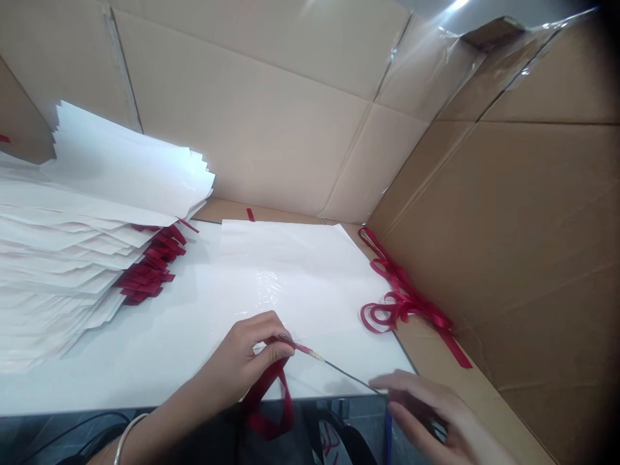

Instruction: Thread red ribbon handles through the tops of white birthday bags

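Note:
Near the table's front edge, my left hand pinches a dark red ribbon, which hangs in a loop below the fingers. At its fingertips is the reddish end of a thin dark rod or wire, running down to the right. My right hand, slightly blurred, is at the rod's other end; its fingers are curled, and what lies in the palm is too dark to make out. Behind both hands a white sheet under clear, shiny film lies on the white table.
On the left stands a tall stack of white sheets with red ribbon ends sticking out. Looped red ribbons lie at the right edge. Cardboard walls enclose the back and right. A small red piece is behind the sheet.

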`<state>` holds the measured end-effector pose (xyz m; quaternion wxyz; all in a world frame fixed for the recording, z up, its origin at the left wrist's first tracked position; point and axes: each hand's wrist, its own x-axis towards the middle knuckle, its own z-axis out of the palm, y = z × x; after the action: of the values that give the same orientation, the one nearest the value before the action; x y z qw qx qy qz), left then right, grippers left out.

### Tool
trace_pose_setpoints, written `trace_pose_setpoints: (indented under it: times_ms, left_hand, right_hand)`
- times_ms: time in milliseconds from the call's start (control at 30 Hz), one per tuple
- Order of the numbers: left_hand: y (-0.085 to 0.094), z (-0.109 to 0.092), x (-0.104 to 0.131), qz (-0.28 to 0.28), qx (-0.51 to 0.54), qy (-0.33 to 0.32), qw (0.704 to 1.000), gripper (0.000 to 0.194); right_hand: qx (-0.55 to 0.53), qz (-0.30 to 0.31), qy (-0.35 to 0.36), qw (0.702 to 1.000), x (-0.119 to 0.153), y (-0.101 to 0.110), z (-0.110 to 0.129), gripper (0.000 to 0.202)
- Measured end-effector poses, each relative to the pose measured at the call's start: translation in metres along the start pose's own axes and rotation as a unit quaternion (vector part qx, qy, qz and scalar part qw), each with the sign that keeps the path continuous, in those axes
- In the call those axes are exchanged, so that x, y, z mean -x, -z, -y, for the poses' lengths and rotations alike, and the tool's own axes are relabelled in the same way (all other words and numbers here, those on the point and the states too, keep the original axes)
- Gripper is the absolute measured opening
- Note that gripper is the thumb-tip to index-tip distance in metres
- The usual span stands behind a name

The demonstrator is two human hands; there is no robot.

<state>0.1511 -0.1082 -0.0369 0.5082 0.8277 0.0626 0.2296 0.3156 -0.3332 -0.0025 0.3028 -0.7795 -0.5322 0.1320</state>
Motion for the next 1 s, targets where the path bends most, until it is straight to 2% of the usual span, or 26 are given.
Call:
trace_pose_setpoints:
  times_ms: [67,133,200,267,467,633,733,867,900,1000]
  left_hand:
    - [-0.007,0.001,0.002,0.037,0.004,-0.003,0.999,0.023]
    - [-0.016,0.003,0.005,0.060,0.011,-0.004,0.998,0.026]
    - [-0.023,0.006,0.010,0.059,0.014,-0.003,0.998,0.030]
    - [-0.025,0.008,0.016,0.059,0.015,0.003,0.998,0.034]
    - [-0.002,0.009,0.021,0.177,0.008,0.070,0.982,0.031]
    - [0.005,0.021,0.016,0.204,0.032,0.146,0.968,0.036]
    - [0.007,0.024,0.014,0.216,0.020,0.119,0.969,0.037]
    - [0.023,0.026,-0.002,0.308,-0.014,0.061,0.949,0.031]
    - [0.028,0.029,-0.010,0.313,-0.032,0.048,0.948,0.028]
    - [0.042,0.052,-0.037,0.245,-0.124,0.007,0.961,0.023]
  right_hand:
    - [-0.016,0.008,0.001,1.000,-0.009,-0.006,0.010,0.025]
    - [-0.055,0.057,0.010,0.997,-0.022,-0.015,0.025,0.025]
    - [-0.114,0.116,0.009,0.987,-0.036,-0.024,0.038,0.020]
    - [-0.163,0.150,-0.006,0.975,-0.048,-0.031,0.047,0.020]
    - [-0.261,0.209,-0.108,0.936,-0.059,-0.050,0.041,0.029]
    - [-0.342,0.187,-0.135,0.911,-0.067,-0.073,0.029,0.038]
    - [-0.363,0.186,-0.129,0.904,-0.071,-0.082,0.026,0.039]
    - [-0.340,0.209,-0.117,0.909,-0.074,-0.077,0.025,0.037]
    - [-0.336,0.211,-0.119,0.910,-0.075,-0.074,0.025,0.036]
    - [-0.333,0.220,-0.155,0.904,-0.077,-0.073,0.024,0.035]
